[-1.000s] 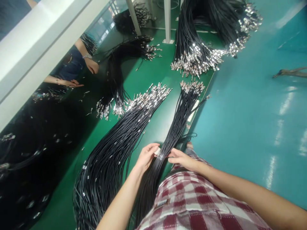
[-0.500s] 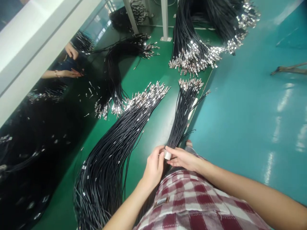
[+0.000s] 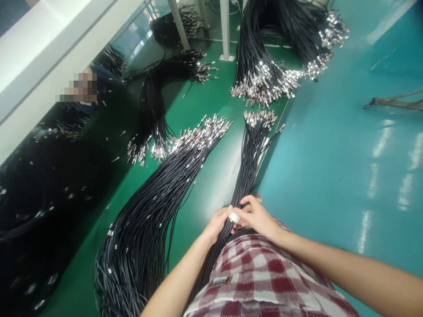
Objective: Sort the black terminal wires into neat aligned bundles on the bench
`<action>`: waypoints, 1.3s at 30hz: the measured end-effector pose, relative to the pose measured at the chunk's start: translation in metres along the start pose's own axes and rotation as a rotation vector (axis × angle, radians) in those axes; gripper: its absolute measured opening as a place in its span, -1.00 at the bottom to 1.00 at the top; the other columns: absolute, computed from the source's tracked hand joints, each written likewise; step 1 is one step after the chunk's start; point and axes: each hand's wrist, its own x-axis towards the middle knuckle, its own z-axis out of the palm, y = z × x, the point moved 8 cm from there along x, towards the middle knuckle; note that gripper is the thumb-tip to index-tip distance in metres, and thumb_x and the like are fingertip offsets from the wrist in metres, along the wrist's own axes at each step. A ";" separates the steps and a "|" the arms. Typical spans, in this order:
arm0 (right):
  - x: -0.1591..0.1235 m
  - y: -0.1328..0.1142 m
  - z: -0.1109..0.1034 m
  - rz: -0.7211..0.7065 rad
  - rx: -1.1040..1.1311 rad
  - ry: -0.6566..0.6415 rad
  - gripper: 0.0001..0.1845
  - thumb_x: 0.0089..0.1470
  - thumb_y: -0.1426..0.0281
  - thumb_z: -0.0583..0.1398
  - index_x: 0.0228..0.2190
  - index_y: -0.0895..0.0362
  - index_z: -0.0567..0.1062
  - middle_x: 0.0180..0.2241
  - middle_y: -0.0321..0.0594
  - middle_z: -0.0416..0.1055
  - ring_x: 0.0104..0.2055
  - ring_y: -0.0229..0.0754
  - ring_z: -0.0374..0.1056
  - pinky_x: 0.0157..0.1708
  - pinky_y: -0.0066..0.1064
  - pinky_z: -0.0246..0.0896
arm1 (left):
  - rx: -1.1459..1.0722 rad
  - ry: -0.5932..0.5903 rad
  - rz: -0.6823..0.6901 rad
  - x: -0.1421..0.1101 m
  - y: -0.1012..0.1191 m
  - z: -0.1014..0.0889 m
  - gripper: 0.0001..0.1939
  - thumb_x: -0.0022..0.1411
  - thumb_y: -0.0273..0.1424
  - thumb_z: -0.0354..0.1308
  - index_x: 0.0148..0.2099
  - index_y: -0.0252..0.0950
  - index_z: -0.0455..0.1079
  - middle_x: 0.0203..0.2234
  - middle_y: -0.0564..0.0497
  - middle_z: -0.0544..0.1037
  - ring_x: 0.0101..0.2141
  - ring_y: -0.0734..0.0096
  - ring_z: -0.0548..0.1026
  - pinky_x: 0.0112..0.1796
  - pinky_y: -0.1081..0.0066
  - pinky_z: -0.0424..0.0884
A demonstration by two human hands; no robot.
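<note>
A narrow bundle of thin black cables [image 3: 248, 165] with shiny metal ends runs from the floor down towards my lap. My left hand [image 3: 218, 223] is closed around this bundle from the left side. Against the bundle, between both hands, sits a small white roll of tape [image 3: 234, 217]. The thumb and fingers of my right hand [image 3: 257, 218] pinch the roll from the right. Part of the bundle under my fingers is hidden.
Left of me lies a wide heap of black cables [image 3: 142, 211] on the green floor [image 3: 205, 189]. More cable bundles [image 3: 264, 57] lie ahead, near a white post [image 3: 225, 31]. A white beam [image 3: 42, 53] crosses the upper left, with another person partly visible beneath it.
The white roll has tilted and shifted slightly right. My right hand has risen and its fingers have curled over the roll. My left hand has dropped a little along the bundle.
</note>
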 end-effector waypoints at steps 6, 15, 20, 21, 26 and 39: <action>-0.016 -0.023 0.013 -0.362 -0.556 0.046 -0.80 0.09 0.26 0.20 -0.32 0.08 0.30 -0.25 -0.11 0.40 -0.20 -0.01 0.42 -0.22 -0.24 0.28 | -0.051 0.017 0.037 -0.002 0.005 -0.001 -0.39 -0.04 0.15 0.26 -0.37 -0.39 0.38 -0.65 0.06 0.43 -0.70 0.56 0.32 -0.64 0.51 0.25; -0.030 -0.009 -0.001 -0.334 -0.822 -0.220 -0.69 0.21 0.36 0.02 -0.02 0.08 0.33 -0.18 -0.11 0.44 -0.14 -0.04 0.38 -0.11 -0.26 0.18 | -0.031 -0.026 -0.039 0.000 0.005 -0.002 -0.41 -0.09 0.12 0.31 -0.40 -0.35 0.31 -0.69 0.08 0.42 -0.74 0.58 0.31 -0.67 0.55 0.21; -0.018 0.003 0.005 -0.406 -0.561 -0.211 -0.79 0.18 0.31 0.05 -0.17 0.06 0.40 -0.17 -0.14 0.38 -0.09 -0.09 0.32 -0.01 -0.23 0.16 | -0.019 -0.025 -0.022 0.001 0.006 -0.001 -0.43 -0.08 0.10 0.32 -0.43 -0.35 0.31 -0.70 0.09 0.42 -0.74 0.59 0.31 -0.68 0.55 0.19; -0.014 0.008 0.007 -0.365 -0.473 -0.216 -0.79 0.19 0.26 0.05 -0.23 0.07 0.41 -0.21 -0.15 0.39 -0.14 -0.10 0.33 -0.05 -0.23 0.20 | -0.018 -0.022 -0.021 0.001 0.006 -0.002 -0.43 -0.08 0.09 0.32 -0.43 -0.35 0.31 -0.70 0.08 0.42 -0.74 0.59 0.31 -0.68 0.55 0.19; 0.002 0.027 0.020 -0.103 -0.066 -0.321 -0.69 0.16 0.18 0.04 -0.45 0.12 0.41 -0.43 -0.21 0.45 -0.39 -0.16 0.35 -0.35 -0.35 0.23 | -0.012 -0.042 -0.008 0.001 0.006 0.000 -0.49 -0.16 -0.06 0.42 -0.41 -0.37 0.33 -0.68 0.07 0.44 -0.72 0.60 0.33 -0.67 0.57 0.22; 0.014 -0.013 0.013 -0.154 -1.092 -0.036 -0.68 0.12 0.43 0.05 -0.33 0.15 0.61 -0.25 0.05 0.56 -0.18 0.05 0.49 -0.20 -0.25 0.25 | 0.302 0.286 0.179 0.007 0.009 -0.005 -0.77 -0.02 -0.36 0.30 -0.39 -0.33 0.31 -0.74 0.22 0.32 -0.79 0.63 0.20 -0.78 0.59 0.16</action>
